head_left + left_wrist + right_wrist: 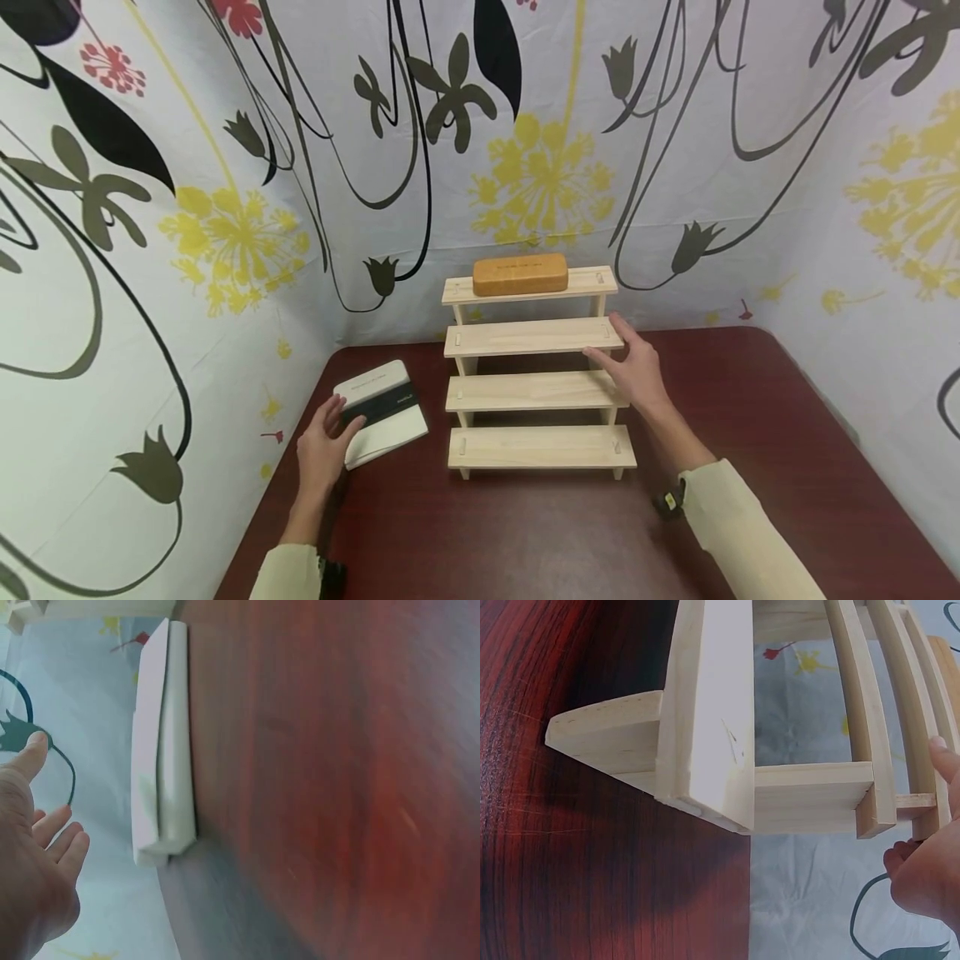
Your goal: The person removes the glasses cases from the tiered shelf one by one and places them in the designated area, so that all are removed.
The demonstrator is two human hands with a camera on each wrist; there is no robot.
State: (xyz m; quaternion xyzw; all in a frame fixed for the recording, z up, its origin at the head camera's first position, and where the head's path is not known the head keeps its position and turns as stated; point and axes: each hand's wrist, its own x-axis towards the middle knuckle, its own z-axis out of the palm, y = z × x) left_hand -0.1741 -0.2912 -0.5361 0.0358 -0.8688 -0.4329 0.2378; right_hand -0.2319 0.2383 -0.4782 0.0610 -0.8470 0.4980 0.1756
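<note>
A pale wooden stepped shelf [537, 393] with several boards stands on the table. My right hand [636, 375] grips the right end of its second board from the top. In the right wrist view the thumb lies on that board and the fingertips [900, 853] curl beneath its end. To the left lies a white, flat, folded item [384, 442] with a dark band and small print. My left hand [321, 446] is at its left side, fingers loosely bent, holding nothing. The left wrist view shows a gap between this hand [37, 847] and the white item [161, 750].
A brown rounded case [521, 275] with faint lettering sits on the top board. The dark red-brown table [555, 533] meets a white cloth backdrop [525, 208] with flower prints at the back and sides. The shelf's back is close to the cloth.
</note>
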